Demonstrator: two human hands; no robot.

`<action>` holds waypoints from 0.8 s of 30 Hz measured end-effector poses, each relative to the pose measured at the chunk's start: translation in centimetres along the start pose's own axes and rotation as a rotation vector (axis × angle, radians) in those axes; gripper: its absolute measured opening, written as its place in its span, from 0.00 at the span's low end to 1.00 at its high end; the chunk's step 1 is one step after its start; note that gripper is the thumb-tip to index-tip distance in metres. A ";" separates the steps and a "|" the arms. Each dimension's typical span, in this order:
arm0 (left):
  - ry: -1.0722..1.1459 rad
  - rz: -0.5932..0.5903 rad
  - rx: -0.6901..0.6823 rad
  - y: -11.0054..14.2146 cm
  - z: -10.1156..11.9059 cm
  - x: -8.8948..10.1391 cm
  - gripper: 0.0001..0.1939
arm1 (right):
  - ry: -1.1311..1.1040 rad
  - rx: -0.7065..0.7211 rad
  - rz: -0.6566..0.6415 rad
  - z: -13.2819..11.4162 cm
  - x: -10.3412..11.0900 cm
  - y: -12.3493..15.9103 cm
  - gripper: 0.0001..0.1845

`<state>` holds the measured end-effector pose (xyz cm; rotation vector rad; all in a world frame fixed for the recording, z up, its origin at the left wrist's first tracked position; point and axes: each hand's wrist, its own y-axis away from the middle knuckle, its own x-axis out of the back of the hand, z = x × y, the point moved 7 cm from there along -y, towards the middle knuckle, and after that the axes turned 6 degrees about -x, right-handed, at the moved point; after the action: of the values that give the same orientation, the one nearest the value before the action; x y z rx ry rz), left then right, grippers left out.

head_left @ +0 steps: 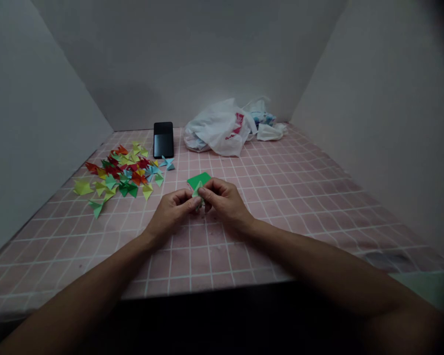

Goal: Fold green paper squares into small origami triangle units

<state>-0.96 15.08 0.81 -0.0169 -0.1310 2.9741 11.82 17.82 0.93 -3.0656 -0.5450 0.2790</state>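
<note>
A small light green folded paper point(197, 189) is pinched between my two hands near the middle of the table. My left hand point(175, 208) closes its thumb and forefinger on the lower left part. From the right, the fingertips of my right hand point(225, 199) grip the upper right side. Fingers cover much of the paper, so its full shape is hidden. Just behind the hands lies a stack of square green paper point(200, 179), partly covered by them. Off to the left spreads a pile of folded paper pieces point(128, 186) in red, orange, yellow, green and blue.
A black phone point(163, 140) leans upright behind the paper pile. Toward the back wall sits a crumpled white plastic bag point(222, 128), with a smaller packet point(268, 125) beside it. Pink checked cloth point(299, 197) covers the table, and walls stand on three sides.
</note>
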 end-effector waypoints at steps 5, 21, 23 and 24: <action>-0.112 -0.001 -0.015 0.0 0.2 0.1 0.13 | 0.015 -0.015 -0.039 -0.3 0.1 -0.3 0.17; -0.158 0.041 -0.064 0.0 0.7 0.5 0.15 | -0.012 -0.046 -0.049 -0.3 0.4 -0.7 0.17; -0.155 0.113 -0.104 0.0 1.0 1.1 0.14 | -0.049 -0.042 -0.083 -0.2 0.2 -0.8 0.17; -0.144 0.139 -0.118 0.0 1.1 1.3 0.14 | -0.060 -0.046 -0.109 -0.1 0.0 -0.8 0.18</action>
<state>-2.26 15.19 1.87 0.1811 -0.3363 3.0998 11.56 18.61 1.11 -3.0657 -0.7277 0.3615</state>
